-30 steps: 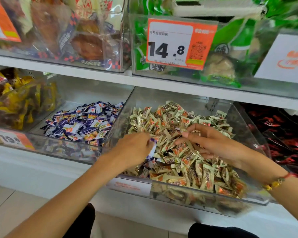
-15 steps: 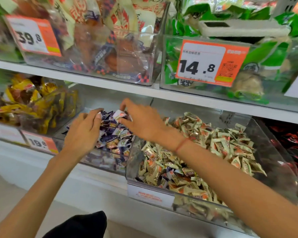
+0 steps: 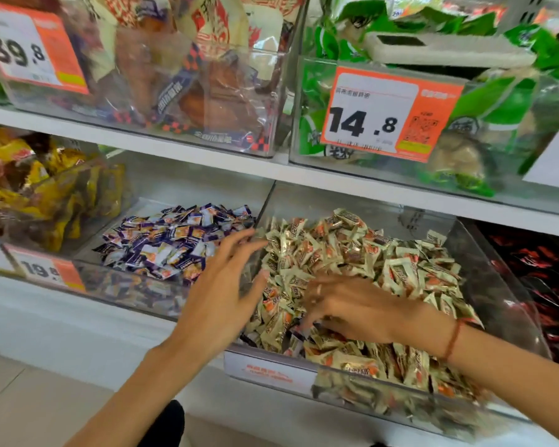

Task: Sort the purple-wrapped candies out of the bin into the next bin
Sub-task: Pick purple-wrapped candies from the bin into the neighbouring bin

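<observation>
Purple-wrapped candies [image 3: 171, 243] fill the left clear bin [image 3: 120, 287]. The neighbouring clear bin [image 3: 268, 371] holds a heap of beige and orange candies [image 3: 378, 256]. My left hand [image 3: 221, 295] hovers with fingers spread over the divider between the two bins and holds nothing. My right hand [image 3: 349, 306] is down in the front left of the beige heap, fingertips curled into the candies. A dark purple wrapper [image 3: 299, 330] shows at those fingertips. Whether the fingers pinch it is hidden by the pile.
A bin of yellow packets [image 3: 42, 195] stands at the left and dark red packets [image 3: 536, 272] at the right. The white shelf [image 3: 281, 171] above carries bins of large snack bags with price tags 39.8 [image 3: 29, 50] and 14.8 [image 3: 378, 117].
Both hands left the purple bin and swung right. My right hand went back into the beige heap; my left hand now hovers over the divider.
</observation>
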Demonstrator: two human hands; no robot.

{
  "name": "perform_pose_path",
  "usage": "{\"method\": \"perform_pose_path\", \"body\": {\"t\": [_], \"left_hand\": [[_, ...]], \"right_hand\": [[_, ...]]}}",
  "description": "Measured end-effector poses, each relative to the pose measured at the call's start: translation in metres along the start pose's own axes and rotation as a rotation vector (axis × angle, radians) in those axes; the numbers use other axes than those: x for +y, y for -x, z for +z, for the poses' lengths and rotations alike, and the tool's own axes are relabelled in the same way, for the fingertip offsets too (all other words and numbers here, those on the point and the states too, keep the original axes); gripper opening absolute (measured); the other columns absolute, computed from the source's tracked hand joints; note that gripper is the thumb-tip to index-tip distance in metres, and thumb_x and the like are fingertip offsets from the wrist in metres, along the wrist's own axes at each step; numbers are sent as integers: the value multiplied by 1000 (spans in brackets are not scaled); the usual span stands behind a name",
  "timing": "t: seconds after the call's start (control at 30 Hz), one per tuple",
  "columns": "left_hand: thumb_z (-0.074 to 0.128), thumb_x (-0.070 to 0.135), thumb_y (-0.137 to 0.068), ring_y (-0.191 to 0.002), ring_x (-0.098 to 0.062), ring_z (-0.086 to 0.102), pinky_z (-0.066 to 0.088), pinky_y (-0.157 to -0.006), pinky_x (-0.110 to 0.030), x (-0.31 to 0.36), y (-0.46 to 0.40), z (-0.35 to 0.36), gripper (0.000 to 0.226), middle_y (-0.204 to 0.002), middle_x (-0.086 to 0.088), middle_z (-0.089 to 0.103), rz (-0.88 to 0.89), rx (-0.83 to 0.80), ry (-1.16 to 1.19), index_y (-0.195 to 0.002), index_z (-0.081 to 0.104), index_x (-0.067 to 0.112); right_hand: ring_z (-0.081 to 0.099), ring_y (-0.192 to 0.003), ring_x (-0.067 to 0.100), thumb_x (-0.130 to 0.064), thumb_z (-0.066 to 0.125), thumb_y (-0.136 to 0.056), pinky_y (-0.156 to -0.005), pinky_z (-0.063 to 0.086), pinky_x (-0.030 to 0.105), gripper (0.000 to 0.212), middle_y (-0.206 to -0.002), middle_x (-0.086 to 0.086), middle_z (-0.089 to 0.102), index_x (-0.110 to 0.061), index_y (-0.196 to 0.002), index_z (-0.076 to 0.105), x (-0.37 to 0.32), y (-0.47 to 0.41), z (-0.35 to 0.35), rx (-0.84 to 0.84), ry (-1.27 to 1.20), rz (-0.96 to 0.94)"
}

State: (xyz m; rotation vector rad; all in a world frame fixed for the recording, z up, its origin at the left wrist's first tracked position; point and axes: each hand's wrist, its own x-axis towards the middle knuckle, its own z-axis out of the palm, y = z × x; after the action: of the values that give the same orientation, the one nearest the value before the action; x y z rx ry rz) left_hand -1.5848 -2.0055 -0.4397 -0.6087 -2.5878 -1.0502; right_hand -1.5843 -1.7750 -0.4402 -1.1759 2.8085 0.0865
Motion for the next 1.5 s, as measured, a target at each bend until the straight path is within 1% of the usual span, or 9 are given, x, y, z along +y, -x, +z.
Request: {"method": "perform_pose_path", "body": {"t": [0.27,0.47,0.6,0.67,0.8,1.0,1.1,1.3,1.5], "left_hand": [[54,25,-90,-115,-10,51,44,-92,-30,-9,-1,7,35,-141,9,44,62,67,-103,-126,56,22],[44,35,-98,-129,-4,39,29,-109,-33,16,-1,12,34,-139,10,48,259,91,-182,-127,57,24],[27,54,-98,-96,3,62,38,-90,-12,53,1,22,54,-133,11,54,146,-31,-26,-146,34,32],[33,55,-94,-75,10,62,47,-74,-6,59,-3,25,55,-119,14,63,88,-15,132,-145,32,34],[49,44,-88,-96,11,62,51,-85,-14,58,-6,23,28,-99,31,66,24,65,602,-115,56,40],[48,37,-95,-95,5,64,49,-78,-10,54,-5,16,20,-98,26,68,141,226,571,-112,58,38],[40,37,-99,-90,-1,65,49,-71,-12,37,-4,7,24,-105,27,62,238,310,332,-122,47,41],[34,36,-100,-88,3,61,45,-73,-15,13,1,-8,20,-98,29,60,100,395,304,-115,47,34],[35,44,-99,-60,-7,53,36,-54,-36,-1,6,-17,30,-62,8,55,-92,291,154,-100,55,22]], "right_hand": [[53,-104,19,-18,69,-85,-92,49,34,16,-104,3,61,-17,-101,71,2,-15,-2,-21,95,-135],[63,-90,-2,-24,64,-89,-79,51,15,19,-101,-12,68,-27,-108,66,-3,17,-13,283,-745,332],[71,-86,11,-16,65,-85,-79,55,19,27,-93,-3,75,-23,-111,68,-24,22,-36,552,-1339,446],[72,-86,16,-13,70,-78,-80,57,23,30,-93,4,75,-16,-108,68,-30,19,-43,616,-1515,499],[71,-78,13,-25,71,-70,-67,56,16,31,-90,9,74,-8,-96,70,-39,12,-54,670,-1782,489],[72,-86,17,-35,65,-76,-72,56,19,35,-93,9,75,-10,-100,73,-48,0,-52,599,-1634,441],[70,-86,9,-22,64,-88,-75,53,17,15,-92,-1,75,-15,-99,73,-33,0,-42,497,-1212,406],[59,-110,7,-21,65,-90,-97,48,26,29,-122,-6,65,-18,-119,67,-23,-16,-1,-130,-492,113],[58,-88,20,-20,58,-93,-66,44,32,19,-100,5,61,-11,-110,62,-26,-39,11,-122,80,-87]]}}
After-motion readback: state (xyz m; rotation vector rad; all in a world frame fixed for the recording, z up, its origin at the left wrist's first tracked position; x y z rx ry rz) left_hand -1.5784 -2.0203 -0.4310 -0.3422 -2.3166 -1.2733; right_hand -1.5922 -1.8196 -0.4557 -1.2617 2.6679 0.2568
